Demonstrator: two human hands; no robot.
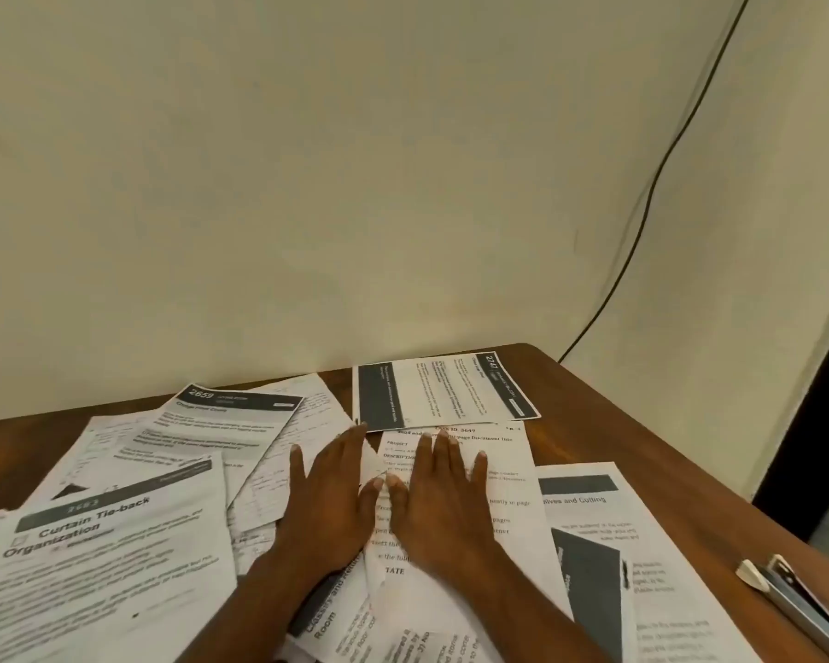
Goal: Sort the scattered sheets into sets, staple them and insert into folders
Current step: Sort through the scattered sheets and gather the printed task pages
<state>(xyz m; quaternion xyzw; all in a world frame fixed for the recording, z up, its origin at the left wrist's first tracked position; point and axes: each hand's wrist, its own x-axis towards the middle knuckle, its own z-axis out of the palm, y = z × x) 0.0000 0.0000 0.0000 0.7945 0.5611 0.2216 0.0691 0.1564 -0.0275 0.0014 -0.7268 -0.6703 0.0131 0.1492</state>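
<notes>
Hands lying flat, fingers spread: left hand (329,500), right hand (443,502) pressing sheets (455,476) mid-counter (666,471); best sorting by headers, stapler (795,600) waiting at right edge.

Office or home desk corner: brown wooden table (618,413) against plain cream wall (355,184), printed sheets (116,543) scattered, stapler (795,600) near right, black cable (652,193) down wall

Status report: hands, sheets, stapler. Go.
Left hand and right hand flat, open, on scattered sheets. Nothing sorted yet. Stapler untouched at the table's right edge.
</notes>
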